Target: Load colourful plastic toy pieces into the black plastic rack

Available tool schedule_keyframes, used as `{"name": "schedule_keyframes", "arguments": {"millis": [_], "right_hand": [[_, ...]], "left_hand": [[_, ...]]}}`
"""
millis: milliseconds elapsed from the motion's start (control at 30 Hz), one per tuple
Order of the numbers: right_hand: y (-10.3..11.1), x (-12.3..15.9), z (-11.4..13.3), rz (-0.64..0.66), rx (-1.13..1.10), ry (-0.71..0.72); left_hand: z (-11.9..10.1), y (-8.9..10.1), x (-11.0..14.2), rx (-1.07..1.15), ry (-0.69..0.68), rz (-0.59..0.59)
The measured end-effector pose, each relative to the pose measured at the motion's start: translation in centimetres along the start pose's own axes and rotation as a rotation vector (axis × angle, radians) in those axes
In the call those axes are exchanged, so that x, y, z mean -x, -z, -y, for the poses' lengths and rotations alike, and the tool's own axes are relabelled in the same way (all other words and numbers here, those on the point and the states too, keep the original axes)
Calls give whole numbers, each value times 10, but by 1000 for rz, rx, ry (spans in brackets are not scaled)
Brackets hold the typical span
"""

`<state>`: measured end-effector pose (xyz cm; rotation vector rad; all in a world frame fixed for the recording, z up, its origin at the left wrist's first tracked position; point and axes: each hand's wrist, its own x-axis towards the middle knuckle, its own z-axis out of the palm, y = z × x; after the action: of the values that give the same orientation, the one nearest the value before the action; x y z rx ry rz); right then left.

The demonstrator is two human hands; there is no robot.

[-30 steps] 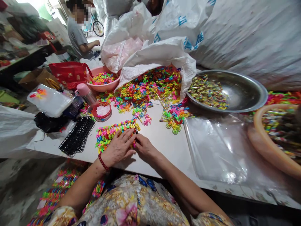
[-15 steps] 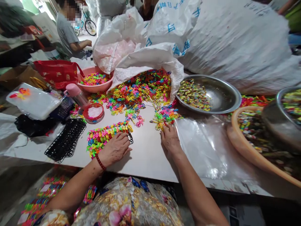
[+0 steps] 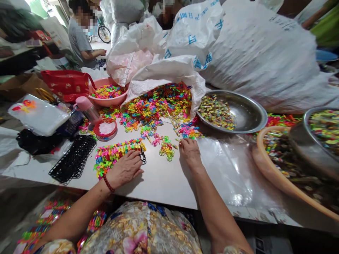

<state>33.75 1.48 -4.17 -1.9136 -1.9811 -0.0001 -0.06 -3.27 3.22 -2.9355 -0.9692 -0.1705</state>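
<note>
My left hand (image 3: 124,167) lies over the right end of a black plastic rack (image 3: 143,156), its fingers across the rack and the thumb on the near side. Rows of small bright plastic toys (image 3: 108,155) in pink, yellow, green and red fill the rack. My right hand (image 3: 191,153) is at the near edge of a loose heap of pink and blue toys (image 3: 189,130), its fingers bent together. A tiny yellowish piece shows by its fingertips; whether they pinch it is unclear. Between the hands lie yellow-green toys with wheel-like rings (image 3: 166,150).
A white sack (image 3: 169,65) spills more toys onto the table. Empty black racks (image 3: 72,158) lie left, near a red basket (image 3: 116,132) of white stuff. Right are clear plastic bags (image 3: 225,169), a steel basin (image 3: 251,113) and an orange tub (image 3: 261,155). A person (image 3: 82,46) sits beyond.
The yellow-green toys have come away from the heap by my right hand and now lie apart between both hands. My left hand stays on the rack. The view has shifted slightly.
</note>
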Motion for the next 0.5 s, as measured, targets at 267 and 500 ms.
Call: {"name": "schedule_keyframes", "arguments": {"millis": [267, 500], "right_hand": [[-5, -21, 8, 96, 247, -77], [-6, -6, 11, 80, 211, -29]], "left_hand": [[13, 3, 11, -16, -14, 10], [36, 8, 20, -1, 21, 30]]}}
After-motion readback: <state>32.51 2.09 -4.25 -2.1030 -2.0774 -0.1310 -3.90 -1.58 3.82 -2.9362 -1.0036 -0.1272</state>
